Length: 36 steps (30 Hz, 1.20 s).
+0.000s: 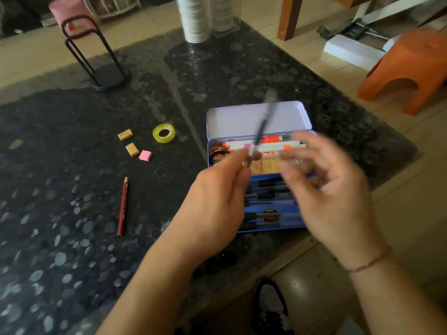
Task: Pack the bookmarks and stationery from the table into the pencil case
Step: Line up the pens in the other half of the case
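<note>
A blue tin pencil case point(256, 122) lies open on the dark table, its lid tipped back. Markers point(271, 145), wooden bookmarks and several black pens lie inside. My left hand point(217, 197) pinches a black pen point(262, 124) by its lower end, the pen blurred and tilted up over the case. My right hand point(326, 180) hovers over the case's right side, blurred, fingers loosely curled; whether it holds anything is unclear. Left of the case lie two tan erasers point(125, 135) point(132, 149), a pink eraser point(145, 155), a yellow tape roll point(164, 133) and a red pencil point(122, 206).
A black wire stand point(96, 59) sits at the table's back left, and stacked white cups point(196, 18) at the back centre. An orange stool point(408, 68) stands on the floor to the right. The table edge runs diagonally at the lower right, above my shoe point(271, 308).
</note>
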Each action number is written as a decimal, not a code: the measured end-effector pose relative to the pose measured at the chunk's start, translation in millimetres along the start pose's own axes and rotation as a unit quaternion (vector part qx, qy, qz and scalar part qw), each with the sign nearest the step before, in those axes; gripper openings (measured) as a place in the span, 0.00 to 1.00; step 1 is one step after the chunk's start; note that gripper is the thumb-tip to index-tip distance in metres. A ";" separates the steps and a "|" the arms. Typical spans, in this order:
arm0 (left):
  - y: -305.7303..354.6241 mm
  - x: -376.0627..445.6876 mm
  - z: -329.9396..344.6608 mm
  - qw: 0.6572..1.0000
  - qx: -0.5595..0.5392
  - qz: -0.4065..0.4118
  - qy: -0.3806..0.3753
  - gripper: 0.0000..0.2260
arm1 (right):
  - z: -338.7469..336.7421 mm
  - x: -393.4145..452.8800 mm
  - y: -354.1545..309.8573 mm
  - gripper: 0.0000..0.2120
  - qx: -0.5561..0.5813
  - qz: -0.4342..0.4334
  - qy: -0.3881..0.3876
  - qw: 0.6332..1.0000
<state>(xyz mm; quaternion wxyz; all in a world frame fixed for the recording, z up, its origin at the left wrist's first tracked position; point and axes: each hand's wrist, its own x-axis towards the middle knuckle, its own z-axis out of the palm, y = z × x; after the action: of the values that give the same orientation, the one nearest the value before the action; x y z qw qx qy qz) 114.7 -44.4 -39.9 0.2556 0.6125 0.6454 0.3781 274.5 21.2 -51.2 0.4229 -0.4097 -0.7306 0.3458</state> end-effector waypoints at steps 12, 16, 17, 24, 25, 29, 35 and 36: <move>-16.1 -1.0 -3.4 0.985 0.140 0.051 -0.086 0.11 | -40.4 3.2 25.9 0.09 -0.179 -0.031 -0.144 0.973; -26.4 0.1 -7.4 0.985 0.159 0.046 -0.047 0.09 | -35.1 -0.4 27.6 0.08 -0.232 0.013 -0.183 0.955; -28.5 0.4 -8.8 0.986 0.161 0.036 -0.036 0.08 | -34.0 -0.4 28.2 0.08 -0.236 0.023 -0.193 0.952; -36.5 0.2 -14.9 0.981 0.188 0.003 -0.039 0.08 | -21.2 -1.1 25.6 0.07 -0.274 0.063 -0.205 0.937; -36.7 0.0 -15.8 0.981 0.188 -0.001 -0.047 0.08 | -19.6 -1.3 24.8 0.07 -0.270 0.067 -0.201 0.939; -38.4 0.3 -20.3 0.978 0.187 -0.025 -0.092 0.08 | -15.7 -2.4 24.1 0.09 -0.262 0.067 -0.179 0.946; -40.2 -1.1 -23.8 0.966 0.215 -0.052 -0.134 0.09 | -7.6 -5.3 20.4 0.11 -0.274 0.064 -0.178 0.943; -40.2 -1.0 -23.6 0.965 0.217 -0.053 -0.136 0.10 | -8.8 -5.2 19.7 0.11 -0.274 0.065 -0.180 0.943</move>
<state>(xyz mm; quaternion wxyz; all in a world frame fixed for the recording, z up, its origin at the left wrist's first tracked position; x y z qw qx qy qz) 72.1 -48.0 -58.4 0.2217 0.6639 0.7027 0.1276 290.0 26.4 -66.2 0.1327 -0.4872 -0.8329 0.2267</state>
